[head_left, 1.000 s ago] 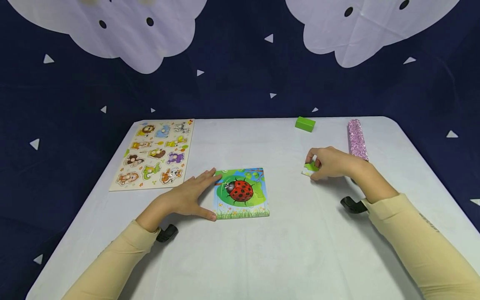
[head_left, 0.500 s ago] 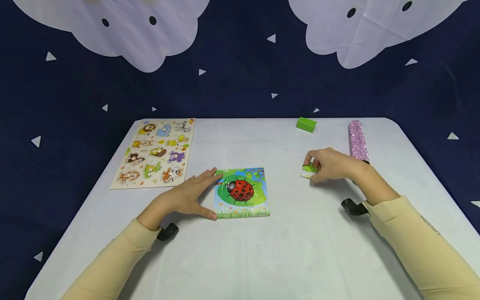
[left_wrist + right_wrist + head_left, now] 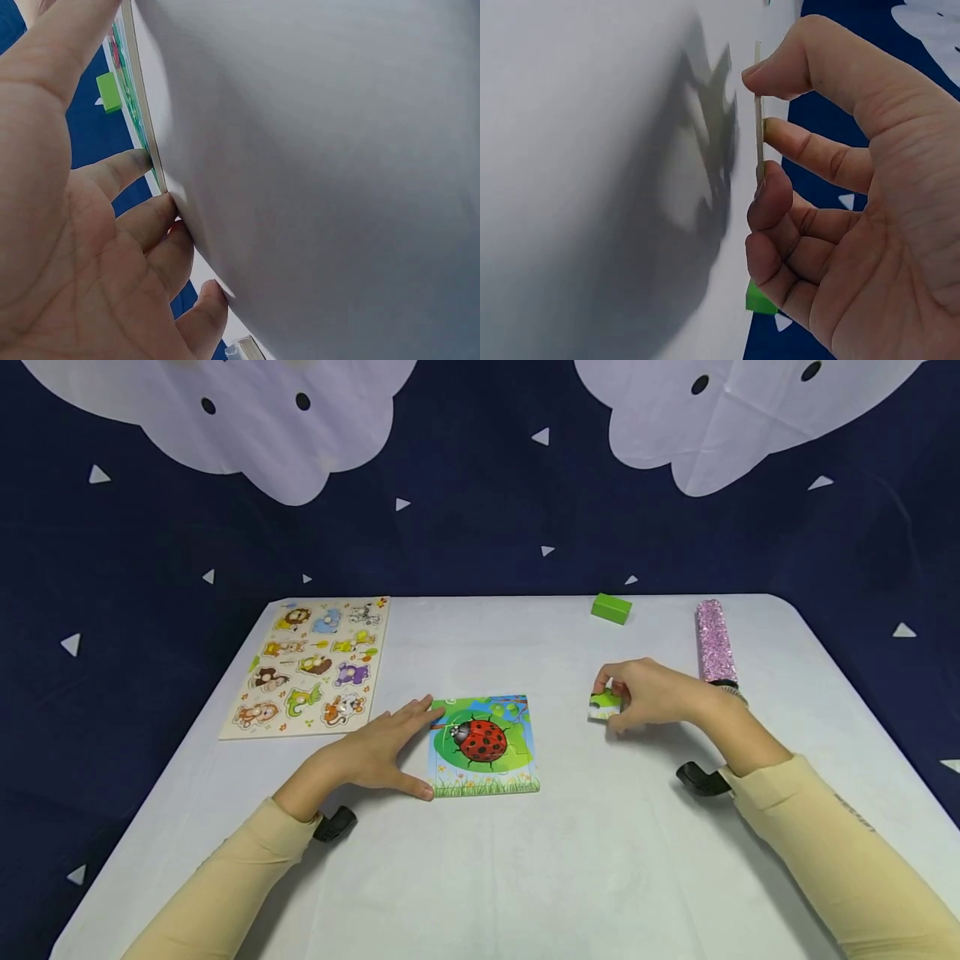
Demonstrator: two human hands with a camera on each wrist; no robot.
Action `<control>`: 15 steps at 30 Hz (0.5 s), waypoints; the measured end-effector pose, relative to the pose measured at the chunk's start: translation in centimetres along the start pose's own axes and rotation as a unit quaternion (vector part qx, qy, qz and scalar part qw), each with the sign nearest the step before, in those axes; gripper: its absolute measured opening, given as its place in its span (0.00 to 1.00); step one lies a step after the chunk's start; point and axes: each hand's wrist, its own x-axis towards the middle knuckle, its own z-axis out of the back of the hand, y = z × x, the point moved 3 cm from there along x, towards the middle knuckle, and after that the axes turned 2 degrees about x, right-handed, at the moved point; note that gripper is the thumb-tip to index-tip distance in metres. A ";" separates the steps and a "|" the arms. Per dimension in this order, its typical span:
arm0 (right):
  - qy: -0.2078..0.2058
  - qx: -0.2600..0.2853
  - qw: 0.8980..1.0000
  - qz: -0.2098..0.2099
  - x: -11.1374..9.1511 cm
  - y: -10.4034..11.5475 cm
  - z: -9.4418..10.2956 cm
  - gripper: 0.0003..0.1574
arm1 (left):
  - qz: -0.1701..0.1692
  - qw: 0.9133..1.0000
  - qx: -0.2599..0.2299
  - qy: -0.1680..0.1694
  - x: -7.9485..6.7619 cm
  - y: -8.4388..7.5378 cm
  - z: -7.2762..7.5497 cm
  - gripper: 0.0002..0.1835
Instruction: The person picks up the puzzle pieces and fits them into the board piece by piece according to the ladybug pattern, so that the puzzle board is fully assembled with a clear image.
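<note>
Lying on the table is a square ladybug jigsaw puzzle with green and blue scenery. My left hand rests at its left side, fingers spread, thumb and index fingertip at the edge. The left wrist view shows the puzzle's thin edge beside the fingers. To the right, my right hand pinches a small green-and-white puzzle piece between thumb and fingers. From the right wrist, that piece appears edge-on, held off the table with its shadow apart on the cloth. Part of the piece is hidden behind the fingers.
An animal puzzle board lies at the back left. Near the far edge stands a green block. A pink glittery strip lies at the back right, partly behind the right wrist. Behind the white table hangs a dark blue cloth.
My right hand has moved a little left, towards the ladybug puzzle, carrying the puzzle piece. The left hand stays at the puzzle's edge.
</note>
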 end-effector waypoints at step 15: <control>0.005 -0.006 0.999 0.045 -0.1 3.1 -0.8 0.28 | -0.002 1.000 -0.004 -0.002 -0.1 0.1 0.0 0.68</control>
